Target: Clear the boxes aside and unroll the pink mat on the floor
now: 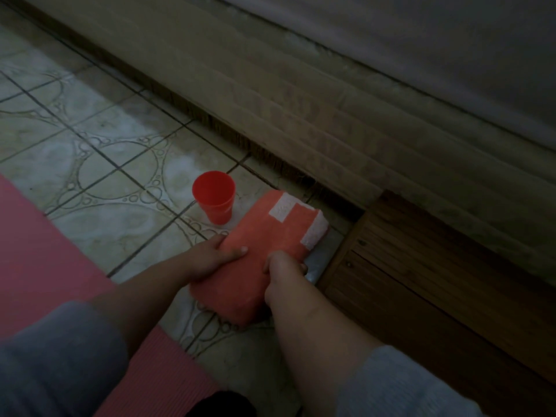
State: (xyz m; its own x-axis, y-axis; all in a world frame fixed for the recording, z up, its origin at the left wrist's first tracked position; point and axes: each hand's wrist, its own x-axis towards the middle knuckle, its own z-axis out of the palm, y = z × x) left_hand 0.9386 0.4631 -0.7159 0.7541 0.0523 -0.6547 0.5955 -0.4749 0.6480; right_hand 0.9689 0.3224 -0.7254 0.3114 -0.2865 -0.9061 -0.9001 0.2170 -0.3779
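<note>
- Dim light falls on a patterned tile floor (99, 164), with a low upholstered edge and a wooden panel (421, 266) beyond my hands.
- Both hands hold the orange box (264, 251): my left hand (210, 257) wraps its left edge with the thumb lying on top, and my right hand (284, 272) is closed over its near right side, fingers curled down out of sight.
- I judge the box light, since its near end looks raised a little off the tiles in a loose grip; whether the far end rests on the floor I cannot tell.
- It looks stiff and flat-sided, so the long edges, one per hand, seem the best place to hold it; the surface looks matte, not slippery.
- Its colour is coral orange, with white patches near the far corner, away from my hands.
- A grey flat thing (326, 254) shows under it, just right of my right hand; I cannot tell what it is.
- A red cup (214, 197) stands upright just beyond my left hand, close beside the box; a sideways slide that way could tip it.
- Pink mat (36, 254) lies flat to the left of my left arm and runs under my forearm toward me; the part in view is already spread.
</note>
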